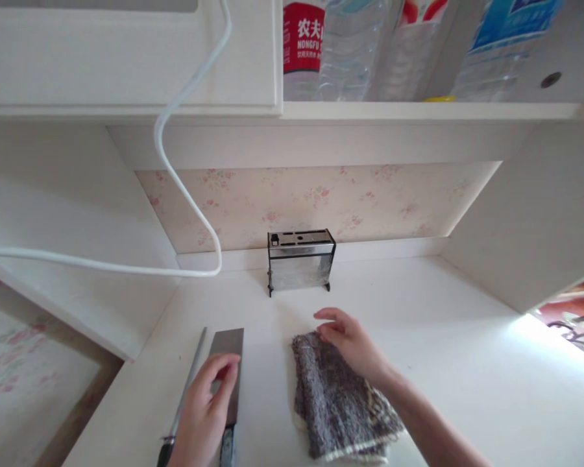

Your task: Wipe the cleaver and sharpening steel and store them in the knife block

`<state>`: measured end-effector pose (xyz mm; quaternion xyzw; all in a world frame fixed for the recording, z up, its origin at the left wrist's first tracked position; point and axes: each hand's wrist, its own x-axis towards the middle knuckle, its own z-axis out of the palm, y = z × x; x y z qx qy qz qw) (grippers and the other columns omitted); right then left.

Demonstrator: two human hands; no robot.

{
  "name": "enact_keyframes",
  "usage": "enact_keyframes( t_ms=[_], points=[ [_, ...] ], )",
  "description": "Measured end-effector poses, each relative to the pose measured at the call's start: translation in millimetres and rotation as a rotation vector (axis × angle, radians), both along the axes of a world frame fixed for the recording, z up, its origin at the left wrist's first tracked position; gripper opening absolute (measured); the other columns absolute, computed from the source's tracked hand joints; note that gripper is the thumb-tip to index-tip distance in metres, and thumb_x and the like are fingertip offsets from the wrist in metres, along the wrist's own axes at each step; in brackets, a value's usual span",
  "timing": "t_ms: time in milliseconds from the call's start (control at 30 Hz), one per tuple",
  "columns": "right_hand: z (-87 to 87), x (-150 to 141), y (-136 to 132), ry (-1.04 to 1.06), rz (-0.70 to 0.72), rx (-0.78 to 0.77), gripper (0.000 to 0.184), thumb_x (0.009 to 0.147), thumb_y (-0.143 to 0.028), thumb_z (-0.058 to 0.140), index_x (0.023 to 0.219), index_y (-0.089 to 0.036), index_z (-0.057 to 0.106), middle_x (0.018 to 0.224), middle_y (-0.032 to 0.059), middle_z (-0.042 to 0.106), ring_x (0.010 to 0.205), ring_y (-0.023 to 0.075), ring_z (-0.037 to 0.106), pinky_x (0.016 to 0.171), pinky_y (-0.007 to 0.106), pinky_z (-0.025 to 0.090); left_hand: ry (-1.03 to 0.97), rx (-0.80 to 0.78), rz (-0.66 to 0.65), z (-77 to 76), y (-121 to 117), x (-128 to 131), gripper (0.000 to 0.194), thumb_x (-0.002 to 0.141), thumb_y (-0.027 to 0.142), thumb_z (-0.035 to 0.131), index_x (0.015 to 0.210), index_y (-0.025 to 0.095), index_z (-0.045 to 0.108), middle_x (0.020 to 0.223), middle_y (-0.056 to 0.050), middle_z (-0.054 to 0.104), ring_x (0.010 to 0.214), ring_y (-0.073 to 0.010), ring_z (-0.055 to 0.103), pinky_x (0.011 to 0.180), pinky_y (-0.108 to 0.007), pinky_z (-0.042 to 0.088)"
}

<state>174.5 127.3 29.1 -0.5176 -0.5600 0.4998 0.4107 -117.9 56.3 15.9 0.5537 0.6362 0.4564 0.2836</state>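
My left hand (209,402) is over a cleaver (228,340) lying flat on the white counter. Its fingers curl round so that thumb and forefinger meet at the tips, with nothing visible between them. Left of it lies a sharpening steel (191,376), a thin rod with a black handle partly behind my wrist. My right hand (345,337) is at the top edge of a folded grey-brown cloth (335,402), fingers bent and apart, holding nothing; whether it touches the cloth I cannot tell. Farther back stands a slotted knife rack (300,241) with clear sides and a black frame.
A white cable (189,201) hangs in front of the cupboard at the left. Plastic bottles (353,48) stand on the shelf above. Side panels (511,214) bound the white counter (394,292), and flowered wallpaper (316,198) covers the back.
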Motion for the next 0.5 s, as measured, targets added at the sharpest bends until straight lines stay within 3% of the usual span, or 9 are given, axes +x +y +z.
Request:
enact_keyframes(
  t_ms=[67, 167, 233, 367, 500],
  points=[
    [6.5, 20, 26, 0.018, -0.124, 0.045, 0.034, 0.076, -0.038, 0.063, 0.106, -0.021, 0.061, 0.105, 0.0071, 0.069, 0.091, 0.0198, 0.064, 0.081, 0.035, 0.052, -0.060, 0.011, -0.062, 17.6, 34, 16, 0.026, 0.081, 0.043, 0.060, 0.095, 0.023, 0.069, 0.103, -0.006, 0.069, 0.095, -0.0226, 0.064, 0.088, -0.034, 0.050],
    [14.7, 39, 64, 0.003, -0.285, 0.064, 0.039, 0.075, -0.043, 0.064, 0.106, -0.020, 0.059, 0.116, 0.0103, 0.065, 0.098, 0.0222, 0.062, 0.085, 0.038, 0.051, -0.241, -0.034, -0.074, 38.3, 87, 37, 0.027, 0.079, 0.035, 0.060, 0.101, 0.022, 0.068, 0.092, -0.004, 0.070, 0.092, -0.0230, 0.064, 0.087, -0.037, 0.049],
    [20.4, 45, 85, -0.023, -0.345, 0.064, 0.047, 0.075, -0.044, 0.064, 0.115, -0.021, 0.056, 0.127, 0.0120, 0.059, 0.106, 0.0237, 0.060, 0.089, 0.040, 0.049, -0.398, -0.055, -0.096, 49.3, 120, 49, 0.033, 0.079, 0.036, 0.061, 0.109, 0.021, 0.066, 0.105, -0.007, 0.070, 0.105, -0.0254, 0.061, 0.090, -0.038, 0.047],
    [35.4, 45, 115, -0.029, -0.348, 0.051, 0.062, 0.076, -0.047, 0.065, 0.131, -0.026, 0.048, 0.141, 0.0125, 0.048, 0.118, 0.0251, 0.055, 0.095, 0.041, 0.044, -0.499, -0.049, -0.129, 62.2, 169, 68, 0.046, 0.083, 0.042, 0.060, 0.125, 0.022, 0.058, 0.144, -0.010, 0.050, 0.131, -0.0262, 0.047, 0.104, -0.040, 0.040],
    [51.9, 34, 131, -0.007, -0.293, 0.059, 0.066, 0.076, -0.047, 0.066, 0.135, -0.028, 0.045, 0.145, 0.0107, 0.046, 0.121, 0.0245, 0.054, 0.097, 0.040, 0.042, -0.534, -0.031, -0.191, 63.0, 195, 79, 0.053, 0.085, 0.047, 0.057, 0.132, 0.023, 0.051, 0.155, -0.010, 0.035, 0.141, -0.0264, 0.033, 0.112, -0.044, 0.031]
  ],
)
